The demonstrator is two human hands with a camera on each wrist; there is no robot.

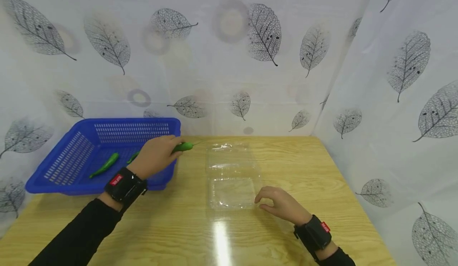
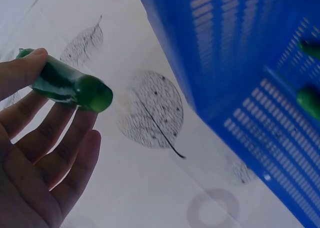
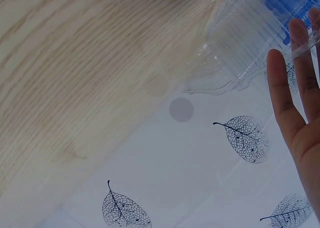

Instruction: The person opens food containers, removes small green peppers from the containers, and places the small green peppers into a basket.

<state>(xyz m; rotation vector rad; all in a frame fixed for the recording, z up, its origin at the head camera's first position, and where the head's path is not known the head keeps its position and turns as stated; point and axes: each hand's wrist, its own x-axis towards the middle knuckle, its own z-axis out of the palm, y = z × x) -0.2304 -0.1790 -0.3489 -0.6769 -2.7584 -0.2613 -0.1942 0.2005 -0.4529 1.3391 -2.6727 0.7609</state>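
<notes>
Over the right rim of a blue plastic basket [image 1: 84, 188], my left hand [image 1: 155, 154] pinches a green chili pepper [image 1: 183, 146] between thumb and fingers. In the left wrist view, the blunt end of that chili pepper [image 2: 70, 85] sticks out past the fingertips. Two more green peppers lie in the basket, one of them a slim pepper [image 1: 105, 166] in plain sight, the other partly hidden behind my left hand. A clear plastic clamshell box [image 1: 232, 192] lies opened out on the table. My right hand [image 1: 282, 204] is by its near right edge, fingers loosely bent and holding nothing.
The wooden table [image 1: 297, 158] ends at a white curtain [image 1: 222, 71] printed with grey leaves, which also runs along the right side. The basket takes up the table's back left. Light glares off the tabletop in front of the box.
</notes>
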